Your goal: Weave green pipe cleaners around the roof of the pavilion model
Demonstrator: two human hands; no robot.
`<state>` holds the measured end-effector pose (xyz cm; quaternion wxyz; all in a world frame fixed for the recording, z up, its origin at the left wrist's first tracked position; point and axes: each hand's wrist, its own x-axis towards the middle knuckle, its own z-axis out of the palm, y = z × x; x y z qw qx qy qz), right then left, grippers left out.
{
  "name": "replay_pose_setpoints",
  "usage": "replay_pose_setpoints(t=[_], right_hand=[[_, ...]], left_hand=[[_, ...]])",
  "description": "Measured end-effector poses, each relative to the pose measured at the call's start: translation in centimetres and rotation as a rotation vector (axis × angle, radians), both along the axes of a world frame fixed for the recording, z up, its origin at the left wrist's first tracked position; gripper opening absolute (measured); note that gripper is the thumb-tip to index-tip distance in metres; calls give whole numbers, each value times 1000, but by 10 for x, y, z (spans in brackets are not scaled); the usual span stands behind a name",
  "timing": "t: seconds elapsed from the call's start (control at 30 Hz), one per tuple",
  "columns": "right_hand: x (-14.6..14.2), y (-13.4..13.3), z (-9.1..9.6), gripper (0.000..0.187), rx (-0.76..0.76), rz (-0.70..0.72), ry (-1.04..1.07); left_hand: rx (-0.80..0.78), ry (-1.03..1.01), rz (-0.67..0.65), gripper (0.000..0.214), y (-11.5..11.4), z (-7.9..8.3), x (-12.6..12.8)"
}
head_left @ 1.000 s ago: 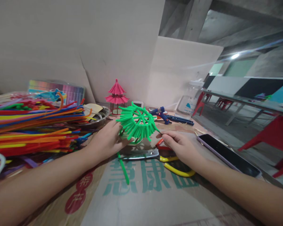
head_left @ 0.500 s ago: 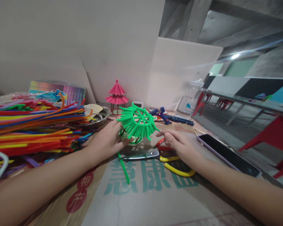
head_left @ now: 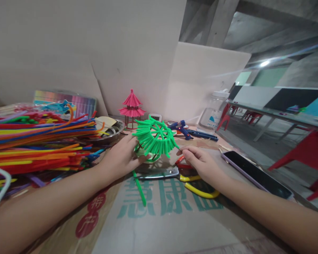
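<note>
The green pipe-cleaner roof (head_left: 156, 142) sits just beyond the scissors (head_left: 161, 173). The left hand (head_left: 123, 153) appears to grip its left underside, fingertips hidden; the right hand (head_left: 197, 159) pinches a thin stem (head_left: 178, 147) at its right edge. Excess pull could bend the fringe (head_left: 163, 149).

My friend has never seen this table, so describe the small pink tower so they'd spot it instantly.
Start at the big pale wall at the back. Near its foot, just beyond the bright green fringed piece, stands the small pink tower. Unlike that open-topped piece, it has two stacked pink roofs on dark posts, the upper one pointed.
</note>
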<state>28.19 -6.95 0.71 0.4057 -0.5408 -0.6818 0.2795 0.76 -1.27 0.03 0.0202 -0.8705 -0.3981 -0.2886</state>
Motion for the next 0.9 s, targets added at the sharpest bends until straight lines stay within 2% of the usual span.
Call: replay_pose_setpoints(t=[0.37, 0.9], right_hand=[[1, 3, -3, 30, 10, 8, 16], [2, 3, -1, 31, 45, 35, 28]], left_hand=[[17, 19, 25, 40, 2, -3, -2], [6, -4, -31, 45, 3, -4, -2]])
